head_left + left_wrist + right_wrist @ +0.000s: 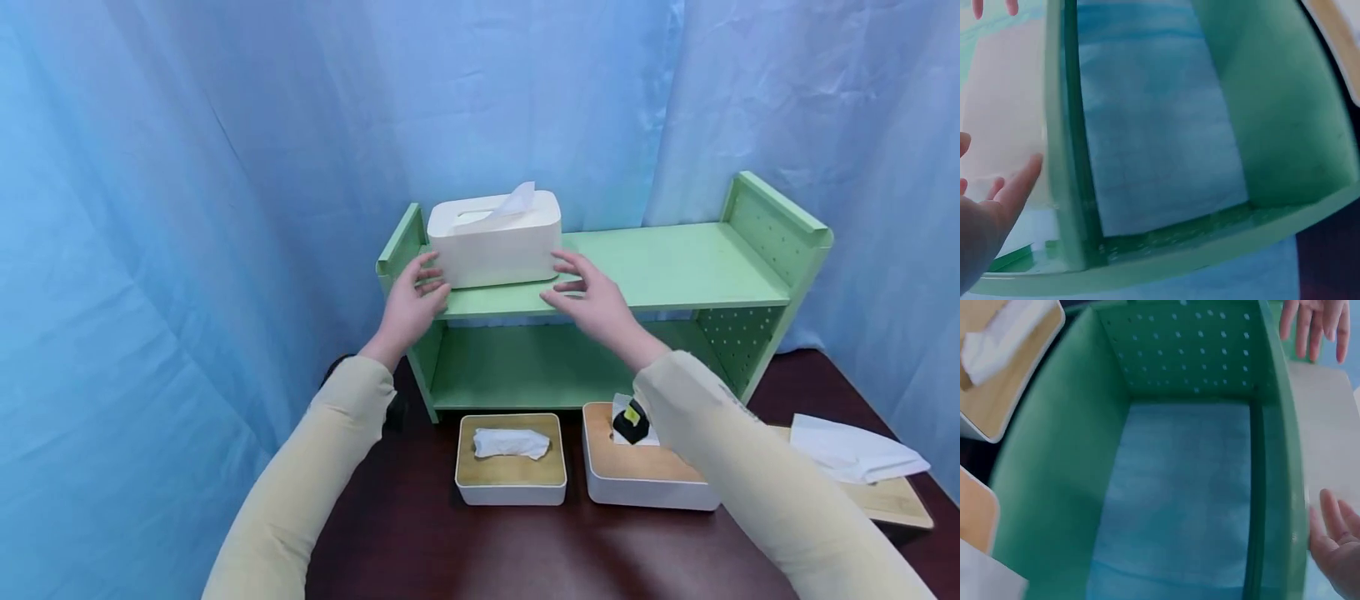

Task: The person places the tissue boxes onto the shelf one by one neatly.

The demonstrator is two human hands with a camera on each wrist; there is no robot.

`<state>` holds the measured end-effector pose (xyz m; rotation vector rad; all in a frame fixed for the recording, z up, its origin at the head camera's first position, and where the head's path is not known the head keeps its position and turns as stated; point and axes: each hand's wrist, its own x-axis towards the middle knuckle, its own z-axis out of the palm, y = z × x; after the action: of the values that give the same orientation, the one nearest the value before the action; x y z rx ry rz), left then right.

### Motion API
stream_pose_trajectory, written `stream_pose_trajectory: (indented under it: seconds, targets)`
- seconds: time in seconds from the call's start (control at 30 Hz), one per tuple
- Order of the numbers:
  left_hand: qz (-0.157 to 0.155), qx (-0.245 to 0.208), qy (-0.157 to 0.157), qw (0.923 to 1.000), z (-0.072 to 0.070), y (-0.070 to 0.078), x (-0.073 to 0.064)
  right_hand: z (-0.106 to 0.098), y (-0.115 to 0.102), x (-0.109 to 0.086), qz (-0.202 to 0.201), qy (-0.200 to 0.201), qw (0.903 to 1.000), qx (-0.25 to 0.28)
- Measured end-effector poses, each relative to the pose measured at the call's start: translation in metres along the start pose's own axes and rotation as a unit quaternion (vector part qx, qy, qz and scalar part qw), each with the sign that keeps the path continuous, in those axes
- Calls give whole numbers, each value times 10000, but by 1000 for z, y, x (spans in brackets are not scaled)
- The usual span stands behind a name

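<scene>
The white tissue box (495, 254) appears to rest level on the upper board of the green shelf (675, 265), close to its left end and slightly behind the front edge of this board, with one tissue standing out of its slot. The left hand (411, 308) is at the left end of the box, and the right hand (596, 304) is at the right end. On both hands the fingers are open and only softly bent, and they do not wrap around anything; whether the fingertips touch the walls, I cannot tell with certainty. I judge that the step in hand is either taking hold of this box or releasing it, and these pictures do not decide between the two. If it is to be lifted, the next move calls for both palms to press evenly against the ends; if it is to be left there, the hands should part sideways, without pulling the box toward the front edge. The left side seems more delicate, because the side panel of the shelf leaves little room for that hand. On the table (525, 554), before the shelf's lower front edge, are a small wood-topped box (512, 472) and an orange-topped box (648, 492), neither of them held.
</scene>
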<state>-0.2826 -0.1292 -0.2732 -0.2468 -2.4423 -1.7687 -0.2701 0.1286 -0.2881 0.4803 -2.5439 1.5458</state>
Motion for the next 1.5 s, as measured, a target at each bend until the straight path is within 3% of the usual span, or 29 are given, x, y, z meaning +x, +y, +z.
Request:
stream_pose_trajectory:
  seconds: [0.33, 0.73, 0.97, 1.23, 1.5]
  targets:
    - [465, -640, 41, 9969, 18, -37, -37, 27, 21, -37, -853, -90, 9959, -275]
    - [648, -142, -58, 9978, 46, -90, -78, 50, 63, -78, -458, -510, 9976, -3]
    - [697, -141, 10, 9975, 50, -99, -90, 60, 78, -97, -183, -518, 9982, 244]
    - [814, -84, -117, 9966, 53, -113, -106, 80, 90, -115, -168, -480, 9977, 453]
    - [481, -155, -99, 9987, 53, -126, -123, 105, 98, -125, -215, -57, 9997, 72]
